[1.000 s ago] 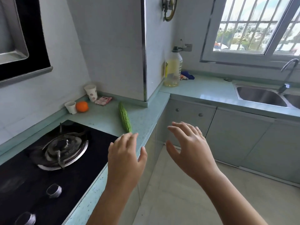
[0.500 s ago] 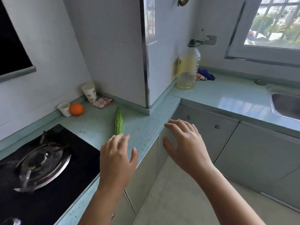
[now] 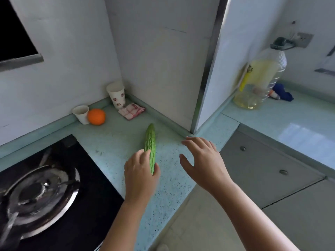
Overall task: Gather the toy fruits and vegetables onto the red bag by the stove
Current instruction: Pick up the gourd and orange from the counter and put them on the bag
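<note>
On the countertop [image 3: 112,142], left hand [image 3: 140,175] touches unlabelled bitter gourd [image 3: 150,142].

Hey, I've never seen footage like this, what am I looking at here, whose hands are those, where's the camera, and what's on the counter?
There is no machine here. A person wears a wide-angle camera on their head, looking forward and down, so the single view shows their own two bare hands over a kitchen counter. The left hand is closing around the near end of a bumpy green toy gourd that lies on the counter; it does not look lifted yet. The right hand hovers open and holds nothing. In the corner sit a toy orange, two paper cups, and a folded red-and-white checked bag. A gas stove is at left, an oil bottle at right.
</note>
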The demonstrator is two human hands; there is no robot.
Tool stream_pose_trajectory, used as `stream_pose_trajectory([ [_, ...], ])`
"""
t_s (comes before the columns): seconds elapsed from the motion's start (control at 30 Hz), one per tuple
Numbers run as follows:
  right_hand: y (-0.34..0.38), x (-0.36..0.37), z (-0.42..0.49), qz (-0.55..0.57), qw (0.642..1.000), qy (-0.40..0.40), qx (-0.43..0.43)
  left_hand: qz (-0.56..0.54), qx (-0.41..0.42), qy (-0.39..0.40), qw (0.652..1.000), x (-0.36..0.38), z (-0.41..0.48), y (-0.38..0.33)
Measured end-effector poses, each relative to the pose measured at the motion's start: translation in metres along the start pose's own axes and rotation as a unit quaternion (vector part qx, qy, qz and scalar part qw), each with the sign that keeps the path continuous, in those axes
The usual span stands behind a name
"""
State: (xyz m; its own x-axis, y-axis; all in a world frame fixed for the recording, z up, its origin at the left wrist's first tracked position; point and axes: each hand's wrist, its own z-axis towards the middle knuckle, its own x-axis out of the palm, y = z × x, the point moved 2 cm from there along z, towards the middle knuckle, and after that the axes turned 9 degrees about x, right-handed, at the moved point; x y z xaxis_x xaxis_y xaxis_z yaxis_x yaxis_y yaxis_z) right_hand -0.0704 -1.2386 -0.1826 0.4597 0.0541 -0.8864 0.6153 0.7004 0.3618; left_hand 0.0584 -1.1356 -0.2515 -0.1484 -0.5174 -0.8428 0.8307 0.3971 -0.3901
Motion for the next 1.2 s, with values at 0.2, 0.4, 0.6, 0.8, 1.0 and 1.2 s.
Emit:
stream_pose_trajectory([
  [0.2,-0.004,0.059,0.051,-0.003,0.997,0.081,-0.003,-0.041,-0.073,0.051,0.995,0.056,0.034,0.039],
  [0.4,-0.011,0.099,0.075,-0.002,0.990,0.142,-0.002,-0.026,-0.138,0.138,0.980,0.099,0.044,0.055],
  [0.6,-0.018,0.122,0.095,0.001,0.983,0.185,-0.014,-0.001,-0.190,0.174,0.966,0.121,0.043,0.067],
  [0.8,-0.012,0.137,0.126,0.020,0.976,0.211,-0.051,-0.065,-0.260,0.152,0.951,0.117,0.054,0.072],
  [1.0,0.004,0.147,0.162,0.039,0.969,0.228,-0.090,-0.189,-0.344,0.060,0.918,0.096,0.063,0.089],
  [1.2,0.037,0.170,0.195,0.059,0.951,0.263,-0.151,-0.246,-0.398,-0.068,0.881,0.059,0.064,0.113],
])
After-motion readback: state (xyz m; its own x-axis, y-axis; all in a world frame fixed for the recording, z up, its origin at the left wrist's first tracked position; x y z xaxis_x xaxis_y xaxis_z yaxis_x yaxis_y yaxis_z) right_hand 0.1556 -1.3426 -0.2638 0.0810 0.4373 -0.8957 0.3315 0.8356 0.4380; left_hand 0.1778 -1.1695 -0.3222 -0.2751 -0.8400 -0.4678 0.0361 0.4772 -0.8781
